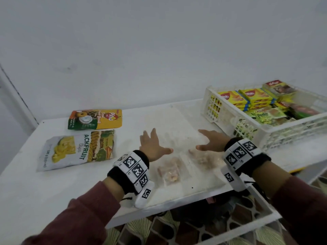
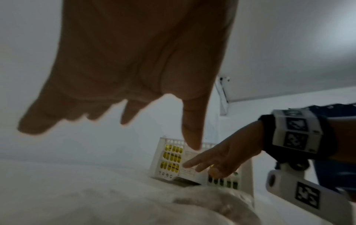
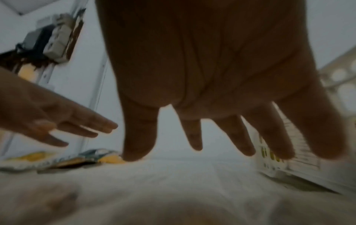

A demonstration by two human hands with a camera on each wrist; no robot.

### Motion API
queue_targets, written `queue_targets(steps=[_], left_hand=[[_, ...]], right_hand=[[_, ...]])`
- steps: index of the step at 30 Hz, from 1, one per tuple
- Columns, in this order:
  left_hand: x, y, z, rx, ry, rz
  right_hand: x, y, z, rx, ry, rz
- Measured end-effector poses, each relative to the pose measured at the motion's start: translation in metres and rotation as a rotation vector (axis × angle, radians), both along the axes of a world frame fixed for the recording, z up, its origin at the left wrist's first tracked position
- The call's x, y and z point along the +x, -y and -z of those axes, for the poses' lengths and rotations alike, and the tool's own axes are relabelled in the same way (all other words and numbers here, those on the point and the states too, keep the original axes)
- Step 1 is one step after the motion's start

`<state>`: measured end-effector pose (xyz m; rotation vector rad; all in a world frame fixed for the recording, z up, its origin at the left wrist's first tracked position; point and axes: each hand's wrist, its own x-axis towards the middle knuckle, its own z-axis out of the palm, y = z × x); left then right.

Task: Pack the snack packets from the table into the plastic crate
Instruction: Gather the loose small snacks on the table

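Observation:
A white plastic crate (image 1: 208,101) stands at the table's back right, filled with yellow and green snack packets (image 1: 254,98). Two clear packets (image 1: 170,171) of pale snacks lie near the front edge, between my wrists. A jackfruit chips bag (image 1: 77,149) and a yellow pineapple packet (image 1: 95,119) lie at the left. My left hand (image 1: 152,144) hovers with fingers spread just beyond the clear packets. My right hand (image 1: 210,140) is likewise spread, between them and the crate (image 3: 289,159). Neither holds anything. Both palms (image 2: 134,60) fill the wrist views.
The table (image 1: 26,191) is white and stands against a white wall. Its front edge drops to a patterned floor (image 1: 177,230). A lower white shelf edge (image 1: 300,165) shows at the right, beyond the crate.

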<state>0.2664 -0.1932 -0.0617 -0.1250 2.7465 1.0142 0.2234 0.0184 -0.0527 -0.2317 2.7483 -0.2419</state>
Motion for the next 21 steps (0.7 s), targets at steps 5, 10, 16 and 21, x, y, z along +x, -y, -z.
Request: queue_targets(steps=[5, 10, 16, 21], left_hand=[[0.001, -0.018, 0.014, -0.518, 0.33, 0.529], [-0.013, -0.028, 0.018, -0.645, 0.362, 0.506], [-0.067, -0.032, 0.013, -0.641, 0.382, 0.399], [-0.109, -0.032, 0.019, -0.602, 0.333, 0.279]], right_hand=[[0.001, 0.001, 0.01, 0.288, 0.261, -0.054], [-0.012, 0.016, 0.023, 0.343, 0.236, -0.119], [-0.061, 0.035, 0.02, 0.237, 0.189, -0.116], [-0.105, 0.037, 0.021, 0.278, 0.146, -0.167]])
